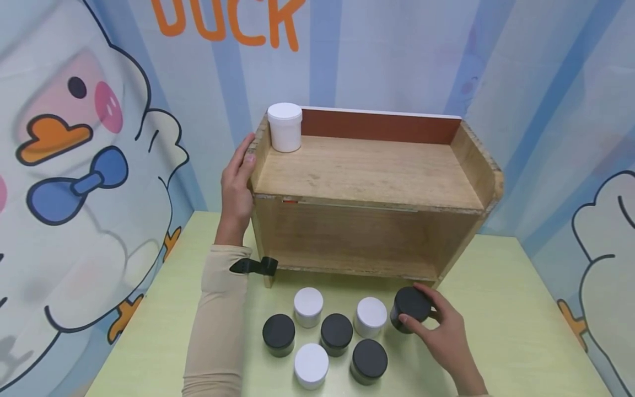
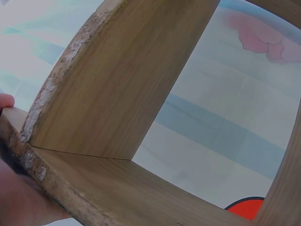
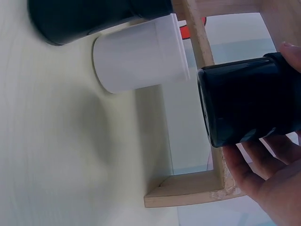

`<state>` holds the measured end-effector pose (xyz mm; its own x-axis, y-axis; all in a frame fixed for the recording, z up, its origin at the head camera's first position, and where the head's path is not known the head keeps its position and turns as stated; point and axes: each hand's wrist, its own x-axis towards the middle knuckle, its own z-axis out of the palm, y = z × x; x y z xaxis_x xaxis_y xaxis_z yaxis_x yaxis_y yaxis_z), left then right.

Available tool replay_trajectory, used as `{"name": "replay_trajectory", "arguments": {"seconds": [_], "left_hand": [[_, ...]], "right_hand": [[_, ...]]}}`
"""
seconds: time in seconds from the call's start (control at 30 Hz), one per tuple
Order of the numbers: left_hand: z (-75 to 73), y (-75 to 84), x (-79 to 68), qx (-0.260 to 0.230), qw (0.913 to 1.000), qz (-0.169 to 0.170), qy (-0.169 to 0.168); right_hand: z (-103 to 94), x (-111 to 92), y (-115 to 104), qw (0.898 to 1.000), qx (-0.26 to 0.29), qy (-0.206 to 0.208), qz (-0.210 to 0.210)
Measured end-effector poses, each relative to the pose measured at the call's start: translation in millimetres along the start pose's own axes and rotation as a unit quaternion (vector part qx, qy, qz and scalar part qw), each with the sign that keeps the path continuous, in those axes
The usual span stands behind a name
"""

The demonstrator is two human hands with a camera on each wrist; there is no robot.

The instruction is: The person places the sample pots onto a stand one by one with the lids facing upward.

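My left hand (image 1: 237, 184) rests against the outer left side of a small wooden shelf (image 1: 367, 173), its fingers along the side panel. The left wrist view shows that panel's rough edge beside part of the hand (image 2: 23, 200). My right hand (image 1: 444, 333) holds a black lidded jar (image 1: 412, 304) between thumb and fingers, near the shelf's lower right corner. In the right wrist view this black jar (image 3: 249, 101) is lifted off the table, with fingers curled under its side. A white jar (image 1: 285, 128) stands upright at the left end of the shelf's upper board.
On the pale green table (image 1: 506, 309), three white jars (image 1: 370, 317) and three black jars (image 1: 369, 361) stand upright before the shelf. A black strap (image 1: 254, 266) circles the left wrist. Behind hangs a blue striped curtain (image 1: 387, 55) with duck drawings.
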<state>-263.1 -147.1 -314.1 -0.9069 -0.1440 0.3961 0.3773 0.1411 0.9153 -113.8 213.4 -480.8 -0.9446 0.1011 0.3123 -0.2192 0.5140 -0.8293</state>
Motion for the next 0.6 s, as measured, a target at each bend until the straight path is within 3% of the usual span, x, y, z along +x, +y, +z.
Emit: {"name": "replay_trajectory", "arguments": {"seconds": [0.6], "left_hand": [[2.3, 0.4, 0.0, -0.008, 1.0000, -0.001, 0.000]], "right_hand": [[-3.1, 0, -14, 0.999, 0.011, -0.007, -0.038]]}}
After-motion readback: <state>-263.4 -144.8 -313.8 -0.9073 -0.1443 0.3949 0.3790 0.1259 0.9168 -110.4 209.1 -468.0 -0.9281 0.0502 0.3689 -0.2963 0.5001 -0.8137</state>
